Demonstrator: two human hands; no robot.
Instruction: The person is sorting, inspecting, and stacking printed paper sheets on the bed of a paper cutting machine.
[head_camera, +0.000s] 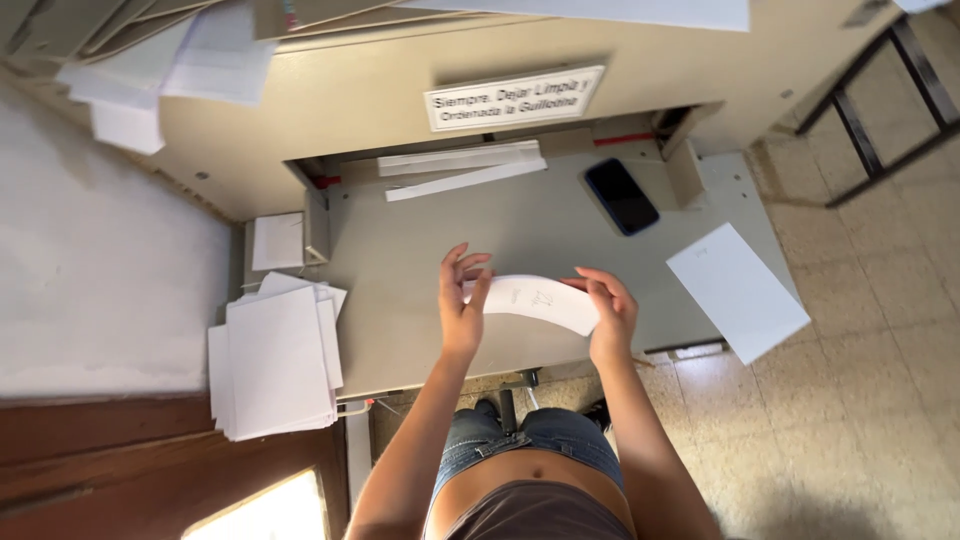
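Both my hands hold a small stack of white paper sheets (538, 301) above the grey cutter table (420, 270). My left hand (462, 300) grips the stack's left end with fingers curled over the top. My right hand (608, 310) pinches the right end. The stack bows upward in the middle. Faint pencil marks show on its top sheet.
A dark phone (621, 195) lies at the table's back right. White paper strips (462, 168) sit near the blade opening. A larger pile of white sheets (278, 360) lies at the left, and one sheet (737, 290) overhangs the right edge. Tiled floor lies to the right.
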